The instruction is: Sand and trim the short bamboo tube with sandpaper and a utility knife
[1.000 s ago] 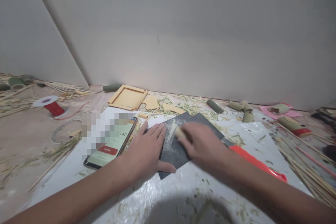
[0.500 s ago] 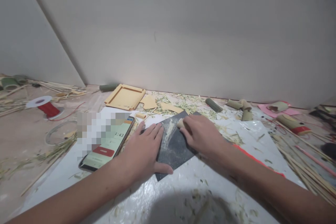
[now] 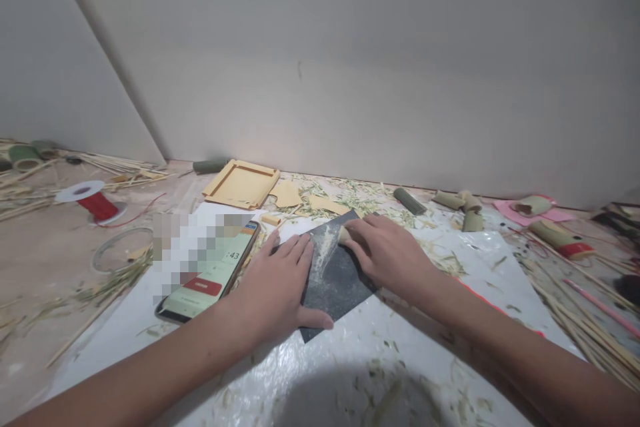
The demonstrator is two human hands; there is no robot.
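Note:
A dark sheet of sandpaper (image 3: 333, 293) lies on the white plastic sheet (image 3: 480, 307), with pale dust streaked across its upper part. My left hand (image 3: 277, 280) rests flat along the sandpaper's left side, fingers stretched out and thumb spread over its lower corner. Between the fingertips of my right hand (image 3: 387, 247) is a short, pale bamboo piece (image 3: 344, 235), pressed against the sandpaper beside the dust. Most of that piece is hidden by my fingers. Left of my left hand lies a phone (image 3: 215, 277) with a lit screen, partly blurred out.
Behind the hands are a yellow card tray (image 3: 240, 183), card scraps (image 3: 325, 204) and green shavings. Bamboo tubes (image 3: 409, 201) lie along the wall. A red thread spool (image 3: 97, 203) stands at left; thin bamboo sticks (image 3: 590, 330) lie at right.
My right hand has shifted slightly, and the bamboo piece still touches the sandpaper. My left hand stays flat in place. The whole view has moved a little.

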